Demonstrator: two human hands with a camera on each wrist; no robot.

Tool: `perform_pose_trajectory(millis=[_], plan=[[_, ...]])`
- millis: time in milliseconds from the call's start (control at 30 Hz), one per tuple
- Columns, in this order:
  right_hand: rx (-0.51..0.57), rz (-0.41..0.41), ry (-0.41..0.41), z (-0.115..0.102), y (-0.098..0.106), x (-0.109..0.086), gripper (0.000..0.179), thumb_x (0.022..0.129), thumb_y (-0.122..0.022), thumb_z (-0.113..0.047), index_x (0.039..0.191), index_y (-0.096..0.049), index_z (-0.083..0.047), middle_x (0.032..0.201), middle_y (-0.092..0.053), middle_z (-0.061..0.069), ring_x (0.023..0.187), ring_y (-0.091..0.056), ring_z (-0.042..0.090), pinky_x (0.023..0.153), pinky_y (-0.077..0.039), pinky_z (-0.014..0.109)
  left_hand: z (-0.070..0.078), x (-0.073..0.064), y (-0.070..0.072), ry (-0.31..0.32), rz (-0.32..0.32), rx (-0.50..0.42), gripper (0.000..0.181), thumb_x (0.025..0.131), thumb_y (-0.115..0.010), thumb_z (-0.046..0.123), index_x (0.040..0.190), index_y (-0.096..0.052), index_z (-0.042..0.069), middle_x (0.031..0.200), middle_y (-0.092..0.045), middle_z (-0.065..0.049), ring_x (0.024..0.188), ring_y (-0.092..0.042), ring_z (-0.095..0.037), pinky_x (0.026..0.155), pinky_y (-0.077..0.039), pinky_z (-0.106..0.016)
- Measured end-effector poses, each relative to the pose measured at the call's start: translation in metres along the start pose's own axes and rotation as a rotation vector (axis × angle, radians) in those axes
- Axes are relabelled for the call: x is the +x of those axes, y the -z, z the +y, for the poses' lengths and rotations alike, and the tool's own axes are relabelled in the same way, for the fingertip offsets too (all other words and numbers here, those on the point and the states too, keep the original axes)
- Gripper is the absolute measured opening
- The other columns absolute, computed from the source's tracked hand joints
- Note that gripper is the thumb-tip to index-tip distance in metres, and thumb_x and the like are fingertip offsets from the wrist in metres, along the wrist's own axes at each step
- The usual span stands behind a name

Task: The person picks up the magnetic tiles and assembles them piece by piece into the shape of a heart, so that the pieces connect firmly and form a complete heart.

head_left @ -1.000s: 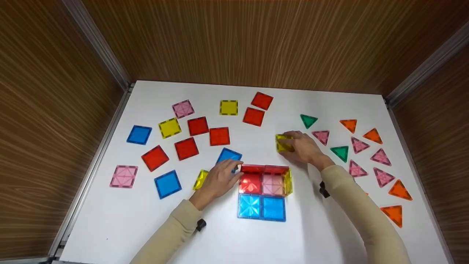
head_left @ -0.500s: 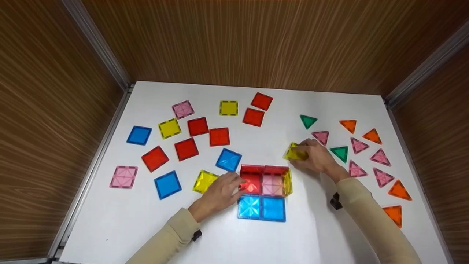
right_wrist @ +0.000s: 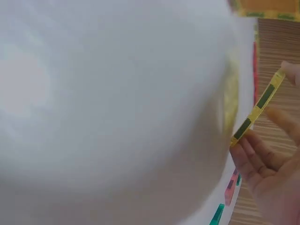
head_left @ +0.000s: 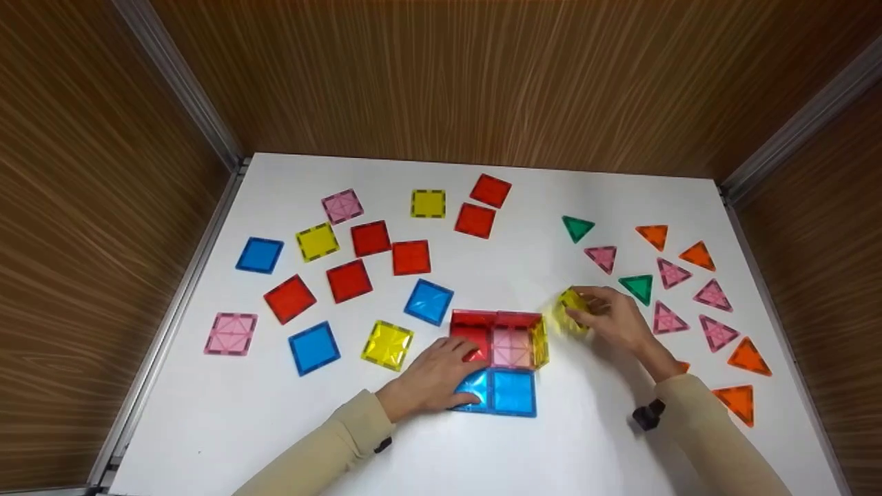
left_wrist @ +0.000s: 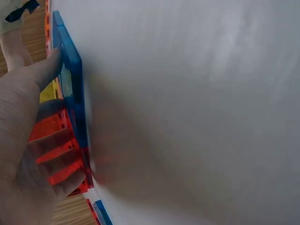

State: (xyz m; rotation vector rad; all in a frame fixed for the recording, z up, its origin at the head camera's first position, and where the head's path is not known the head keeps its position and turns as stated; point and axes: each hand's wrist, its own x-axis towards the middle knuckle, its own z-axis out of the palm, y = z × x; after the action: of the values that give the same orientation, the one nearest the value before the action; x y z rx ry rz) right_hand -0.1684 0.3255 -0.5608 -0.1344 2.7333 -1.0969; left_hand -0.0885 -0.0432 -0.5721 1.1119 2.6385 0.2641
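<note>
My right hand (head_left: pixel 618 322) pinches a translucent yellow square magnetic tile (head_left: pixel 569 313) by its edges, tilted up off the table right of the tile structure. In the right wrist view that tile (right_wrist: pixel 257 111) shows edge-on between thumb and fingers. The structure has a red and a pink base tile (head_left: pixel 511 346), two blue base tiles (head_left: pixel 514 393) in front, upright red tiles (head_left: pixel 518 317) along the back and an upright yellow tile (head_left: pixel 541 341) at right. My left hand (head_left: pixel 435 374) rests with spread fingers over the red and left blue base tiles, partly hiding them.
Loose square tiles lie to the left and back, among them a yellow tile (head_left: pixel 387 344) and a blue tile (head_left: pixel 428 302) close to the structure. Several triangles, such as a green triangle (head_left: pixel 637 288) and an orange triangle (head_left: pixel 737 403), lie on the right. Wooden panels (head_left: pixel 441 83) surround the white table.
The right hand has brought the yellow tile toward me and rightward, turning it up on edge. My left hand has moved from the structure's back left corner onto its base tiles.
</note>
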Motion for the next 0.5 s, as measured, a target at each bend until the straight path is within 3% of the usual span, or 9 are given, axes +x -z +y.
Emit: perform_pose_trajectory(millis=[167,333,500], plan=[[0.178,-0.005,-0.061,-0.003,0.0,-0.019,0.055,0.103,-0.065,-0.047,0.147,-0.062,-0.013,0.137,-0.068,0.018,0.114,-0.064,0.028,0.09,-0.055,0.022,0.001,0.004,0.0,0.011,0.012,0.024,0.068,0.1,-0.061,0.062,0.159,-0.046,0.031,0.161,-0.046,-0.002,0.149,-0.042,-0.024,0.125,-0.042,-0.045],[0.382,-0.06,-0.232,-0.01,-0.002,-0.04,0.066,0.106,-0.055,-0.055,0.154,-0.053,-0.01,0.15,-0.058,0.018,0.114,-0.06,0.021,0.091,-0.059,0.024,-0.002,0.012,0.0,0.041,0.025,0.025,0.069,0.102,-0.059,0.059,0.162,-0.041,0.031,0.165,-0.042,-0.002,0.153,-0.038,-0.023,0.126,-0.041,-0.045],[0.468,-0.12,-0.367,-0.019,-0.01,-0.055,0.075,0.106,-0.049,-0.061,0.159,-0.045,-0.009,0.16,-0.049,0.014,0.119,-0.056,0.018,0.096,-0.056,0.026,-0.008,0.022,0.002,0.071,0.034,0.016,0.071,0.101,-0.06,0.059,0.163,-0.04,0.031,0.166,-0.042,-0.002,0.154,-0.037,-0.023,0.127,-0.04,-0.046]])
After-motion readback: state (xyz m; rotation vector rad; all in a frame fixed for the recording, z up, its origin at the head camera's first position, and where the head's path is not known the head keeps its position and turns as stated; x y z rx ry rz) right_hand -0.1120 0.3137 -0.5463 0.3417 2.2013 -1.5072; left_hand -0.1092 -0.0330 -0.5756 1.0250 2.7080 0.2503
